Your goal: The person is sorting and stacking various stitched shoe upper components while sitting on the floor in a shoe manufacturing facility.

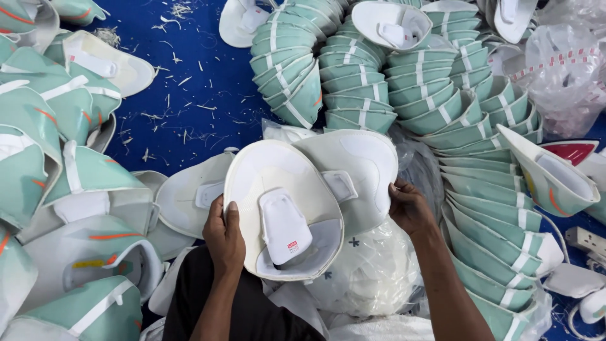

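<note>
**Two white shoe uppers held over the lap**

A white, curved fabric shoe upper with a padded tongue [284,215] sits in the left hand [225,237], whose grip closes on its left edge. Behind it, overlapping, a second white shoe upper [363,170] is pinched at its right edge by the right hand [409,207]. Clear plastic bags [372,271] lie beneath. Stacked mint-green uppers [480,126] crowd the blue floor [202,82] all around.

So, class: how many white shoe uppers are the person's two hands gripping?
2. One white upper is in the left hand; the other white upper, partly behind it, is in the right hand. More may lie hidden beneath.
</note>
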